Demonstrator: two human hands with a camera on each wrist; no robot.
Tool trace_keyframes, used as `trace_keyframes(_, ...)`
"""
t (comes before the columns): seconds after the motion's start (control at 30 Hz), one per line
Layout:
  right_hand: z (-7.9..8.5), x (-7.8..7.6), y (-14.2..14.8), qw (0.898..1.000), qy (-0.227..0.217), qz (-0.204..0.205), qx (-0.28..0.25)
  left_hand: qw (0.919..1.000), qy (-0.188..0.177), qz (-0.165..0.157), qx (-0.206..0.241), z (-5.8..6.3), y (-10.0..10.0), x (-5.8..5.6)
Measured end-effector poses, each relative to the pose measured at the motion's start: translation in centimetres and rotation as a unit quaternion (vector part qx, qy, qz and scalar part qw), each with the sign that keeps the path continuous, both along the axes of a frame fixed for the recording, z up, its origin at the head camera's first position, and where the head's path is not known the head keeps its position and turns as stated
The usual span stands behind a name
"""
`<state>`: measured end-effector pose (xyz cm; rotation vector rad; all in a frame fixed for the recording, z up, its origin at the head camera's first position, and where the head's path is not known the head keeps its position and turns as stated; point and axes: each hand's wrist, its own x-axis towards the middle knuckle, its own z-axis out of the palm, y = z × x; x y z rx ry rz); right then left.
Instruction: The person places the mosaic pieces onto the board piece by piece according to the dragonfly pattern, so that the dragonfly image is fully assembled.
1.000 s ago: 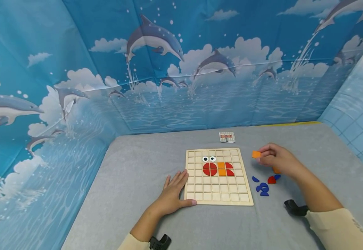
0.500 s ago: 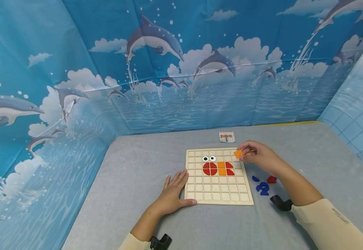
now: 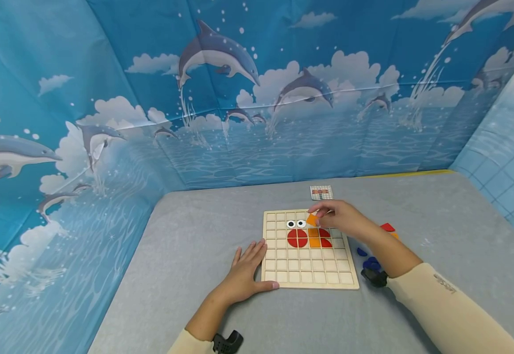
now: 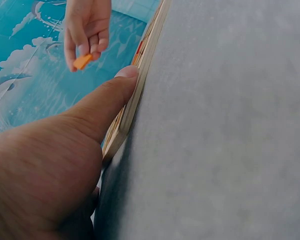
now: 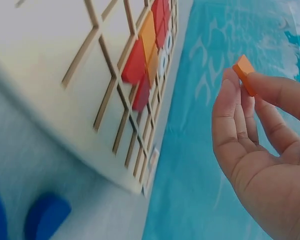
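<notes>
My right hand (image 3: 338, 216) pinches a small orange square tile (image 5: 246, 75) between thumb and fingertips, above the upper middle of a wooden grid board (image 3: 283, 280). Spread along the board's left side and lower left corner is my left hand (image 3: 241, 278), its thumb on the near edge. Two eye tiles (image 3: 291, 224) sit in the upper rows of the board. Below them lie red quarter-round tiles (image 3: 297, 238) forming a circle, with orange squares (image 3: 315, 242) and two more red pieces (image 3: 325, 243) to their right. The left wrist view shows the held tile raised off the board.
A small printed pattern card (image 3: 321, 192) lies behind the board. To the board's right are several blue half-round pieces (image 3: 371, 264), a red piece (image 3: 387, 227) and an orange piece, partly hidden by the right forearm. A dolphin-print curtain (image 3: 239, 157) rises behind the grey table (image 3: 203, 221).
My right hand has carried the orange tile leftward from the loose pieces to over the board, near the eye tiles. My left hand has stayed in place.
</notes>
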<state>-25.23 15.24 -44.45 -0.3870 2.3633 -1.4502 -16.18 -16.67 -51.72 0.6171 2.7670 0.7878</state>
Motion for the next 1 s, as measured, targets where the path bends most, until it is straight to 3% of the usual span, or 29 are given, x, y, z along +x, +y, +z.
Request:
trace_keyframes(0.47, -1.3, -2.1, -4.9, 0.999, -0.023, 0.034, 0.004, 1.0, 0.003, -0.002, -0.002, 0.0, -0.1, -0.1)
trace_keyframes(0.63, -1.6, -2.7, -6.4, 0.998, -0.035, 0.03, 0.036, 1.0, 0.002, -0.002, -0.001, 0.0, -0.1, -0.1)
trace_keyframes(1.0, -2.2, -3.1, -8.3, 0.994, -0.009, 0.034, 0.104, 1.0, -0.001, -0.006, 0.0, 0.0, -0.1, 0.1)
